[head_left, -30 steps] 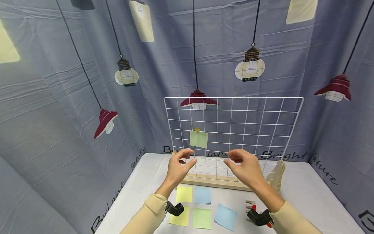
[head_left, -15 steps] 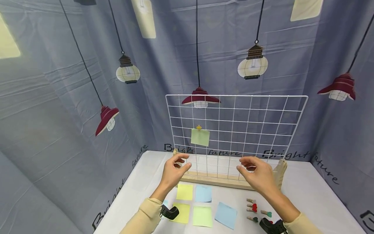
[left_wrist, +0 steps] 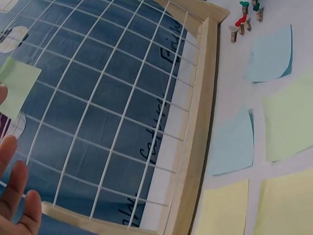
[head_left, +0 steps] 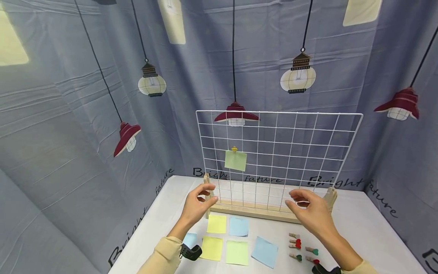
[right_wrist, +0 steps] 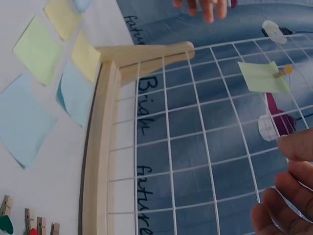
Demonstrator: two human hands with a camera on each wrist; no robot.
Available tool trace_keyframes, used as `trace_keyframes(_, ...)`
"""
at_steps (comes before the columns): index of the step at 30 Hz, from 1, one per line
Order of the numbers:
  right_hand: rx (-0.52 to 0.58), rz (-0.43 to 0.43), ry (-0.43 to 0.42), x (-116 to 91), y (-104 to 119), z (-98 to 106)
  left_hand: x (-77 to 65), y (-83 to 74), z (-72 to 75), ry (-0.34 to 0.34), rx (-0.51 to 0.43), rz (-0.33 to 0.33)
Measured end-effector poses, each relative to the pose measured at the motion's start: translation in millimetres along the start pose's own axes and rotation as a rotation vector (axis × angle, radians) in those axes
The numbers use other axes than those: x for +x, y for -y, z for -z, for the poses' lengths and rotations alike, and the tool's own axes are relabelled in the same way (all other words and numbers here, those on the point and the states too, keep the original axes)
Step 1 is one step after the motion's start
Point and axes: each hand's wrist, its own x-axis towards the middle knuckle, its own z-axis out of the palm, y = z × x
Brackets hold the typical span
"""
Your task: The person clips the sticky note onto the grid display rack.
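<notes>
In the head view my left hand (head_left: 195, 204) hovers before the lower left of a white wire grid (head_left: 273, 154), fingers loosely curved with nothing between them. My right hand (head_left: 313, 211) is raised in front of the grid's lower right, likewise curved and holding nothing. A green sticky note (head_left: 235, 160) hangs on the grid's left part from a small yellow-topped clothespin (head_left: 234, 148). The right wrist view shows that note (right_wrist: 264, 77) and its wooden clip (right_wrist: 282, 72) sideways. Below the right hand lie several mini clothespins (head_left: 295, 243) with red and green tops.
Yellow notes (head_left: 211, 248), a green note (head_left: 237, 252) and blue notes (head_left: 265, 252) lie on the white table (head_left: 164, 217) in front of the grid. The grid stands in a wooden base (head_left: 256, 212). A grey-blue curtain (head_left: 184, 83) with printed lamps surrounds the table.
Both hands have moved apart and down, away from the grid's middle, the left toward the left and the right toward the right. More clothespins show on the table. The view has shifted slightly.
</notes>
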Motion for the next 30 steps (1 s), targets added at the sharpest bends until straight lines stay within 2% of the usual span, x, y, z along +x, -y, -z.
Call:
trace_keyframes(5, -0.031, -0.022, 0.014, -3, -3, 4, -8.6, 8.0, 7.9, 0.027, 0.040, 0.051)
trace_keyframes(13, -0.029, -0.034, 0.026, -3, -7, 6, -26.8, 29.5, 13.7, 0.013, 0.030, 0.122)
trace_keyframes(23, -0.011, -0.050, 0.023, -6, -10, 6, -40.3, 47.1, 21.6, -0.056, 0.062, 0.176)
trace_keyframes(30, -0.004, -0.079, 0.029, -10, -16, 6, -49.1, 58.0, 25.6, -0.075, 0.062, 0.220)
